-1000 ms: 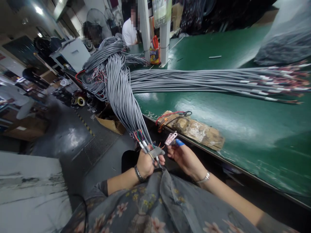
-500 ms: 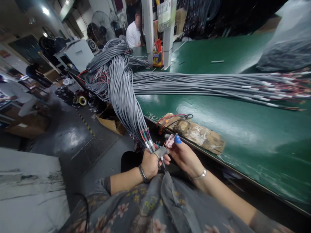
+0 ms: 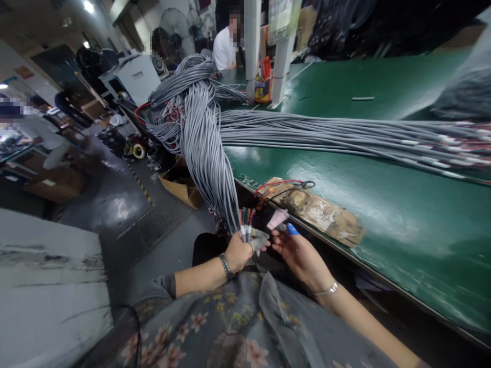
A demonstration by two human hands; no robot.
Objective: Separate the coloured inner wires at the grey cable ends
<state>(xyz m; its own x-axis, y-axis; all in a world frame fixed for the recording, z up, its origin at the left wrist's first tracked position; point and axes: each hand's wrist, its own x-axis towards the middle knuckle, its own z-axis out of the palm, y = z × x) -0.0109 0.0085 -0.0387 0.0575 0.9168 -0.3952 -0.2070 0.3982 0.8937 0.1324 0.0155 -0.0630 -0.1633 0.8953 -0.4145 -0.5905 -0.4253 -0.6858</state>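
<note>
My left hand is closed around the stripped end of a grey cable whose coloured wires stick up above my fingers; a grey finger cot covers one fingertip. That cable belongs to a thick bundle of grey cables hanging off the green table's edge. My right hand, with a blue cot on one fingertip, pinches a small pink tool just right of the wire ends.
The green table carries a long spread of grey cables and a worn wooden block with red and black leads. A cardboard box sits on the floor. A person in white sits far back.
The wire ends in my left hand now stand more upright. My right hand has drawn the pink tool slightly away to the right after touching the wires. The view shifted right.
</note>
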